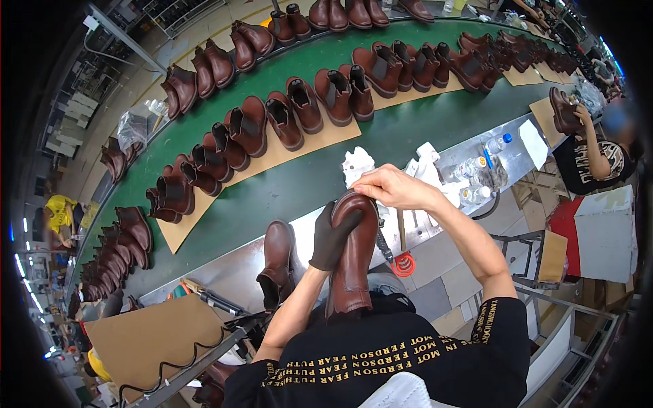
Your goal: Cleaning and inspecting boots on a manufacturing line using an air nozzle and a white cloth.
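Note:
A brown leather ankle boot (355, 265) stands toe-up against my chest. My left hand (332, 236), in a black glove, grips its side near the toe. My bare right hand (389, 187) is closed with its fingertips pressed on the toe; whether it holds something small I cannot tell. The matching boot (277, 262) stands upright on the metal bench (235, 272) just to the left. A crumpled white cloth (356, 165) lies on the bench behind the toe.
A green conveyor belt (299, 183) carries many brown boot pairs on cardboard sheets (272, 160). Plastic bottles (476, 180) and tools lie on the bench at right. Another person (595, 153) holds a boot at far right. A cardboard piece (146, 333) lies at lower left.

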Demonstrator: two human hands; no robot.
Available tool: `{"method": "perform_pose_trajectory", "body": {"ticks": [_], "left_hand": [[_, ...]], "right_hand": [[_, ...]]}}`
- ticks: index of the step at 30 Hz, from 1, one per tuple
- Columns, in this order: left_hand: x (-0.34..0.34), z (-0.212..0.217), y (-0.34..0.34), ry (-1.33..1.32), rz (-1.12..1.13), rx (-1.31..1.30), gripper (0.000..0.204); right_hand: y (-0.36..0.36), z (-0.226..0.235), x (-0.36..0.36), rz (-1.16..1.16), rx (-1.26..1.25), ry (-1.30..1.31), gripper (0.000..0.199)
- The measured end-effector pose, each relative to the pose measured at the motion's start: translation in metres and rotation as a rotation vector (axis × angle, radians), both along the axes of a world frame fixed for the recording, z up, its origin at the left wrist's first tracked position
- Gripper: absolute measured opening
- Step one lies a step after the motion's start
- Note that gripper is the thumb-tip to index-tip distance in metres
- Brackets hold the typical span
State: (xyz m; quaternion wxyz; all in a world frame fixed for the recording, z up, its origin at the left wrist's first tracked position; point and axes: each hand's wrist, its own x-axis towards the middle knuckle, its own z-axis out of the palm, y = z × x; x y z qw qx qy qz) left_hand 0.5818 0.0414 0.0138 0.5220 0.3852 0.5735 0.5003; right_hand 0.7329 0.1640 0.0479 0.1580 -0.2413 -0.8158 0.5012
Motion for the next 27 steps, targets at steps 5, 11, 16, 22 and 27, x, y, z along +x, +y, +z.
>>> {"method": "perform_pose_trajectory", "body": {"ticks": [5, 11, 16, 22, 27], "left_hand": [[-0.007, -0.012, -0.009, -0.008, 0.001, -0.002, 0.042], [-0.038, -0.007, 0.002, 0.364, -0.014, 0.386, 0.032], [-0.133, -0.068, -0.033, 0.017, 0.169, -0.209, 0.047], [-0.265, -0.233, -0.110, 0.338, 0.348, -0.532, 0.057], [-0.177, -0.229, -0.107, -0.154, 0.365, -0.609, 0.064]], "right_hand": [[-0.016, 0.007, -0.011, 0.043, 0.337, -0.110, 0.020], [-0.054, -0.084, -0.029, -0.434, -0.475, 0.462, 0.039], [-0.124, -0.144, -0.087, -0.576, -0.892, 0.408, 0.051], [-0.150, -0.190, -0.114, -0.867, -0.535, -0.148, 0.063], [-0.160, -0.192, -0.138, -0.921, -0.496, -0.197, 0.066]]}}
